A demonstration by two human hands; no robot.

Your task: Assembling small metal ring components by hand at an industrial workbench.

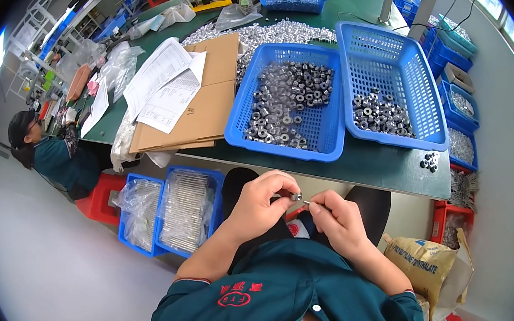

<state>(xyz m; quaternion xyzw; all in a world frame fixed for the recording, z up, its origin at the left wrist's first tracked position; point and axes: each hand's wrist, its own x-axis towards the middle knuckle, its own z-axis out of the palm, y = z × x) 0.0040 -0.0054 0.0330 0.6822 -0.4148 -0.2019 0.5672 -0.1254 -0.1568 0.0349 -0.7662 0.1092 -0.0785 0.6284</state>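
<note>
Above my lap, just off the table's front edge, my left hand [263, 202] pinches a small silver metal ring [296, 196] between thumb and fingers. My right hand [339, 222] is closed on a thin metal rod [307, 203], whose tip points at the ring; whether they touch I cannot tell. Beyond my hands stands a blue plastic basket [233, 126] holding many small metal rings [286, 121]. Tilted beside it, a second blue basket [399, 56] has similar rings [384, 116] gathered at its near end.
Several dark rings [430, 161] lie at the right corner of the green table [393, 172]. Cardboard [216, 97] and papers [164, 88] are left of the baskets, with silver parts [270, 33] heaped behind. Blue bins [187, 216] stand lower left; a person [59, 162] sits further left.
</note>
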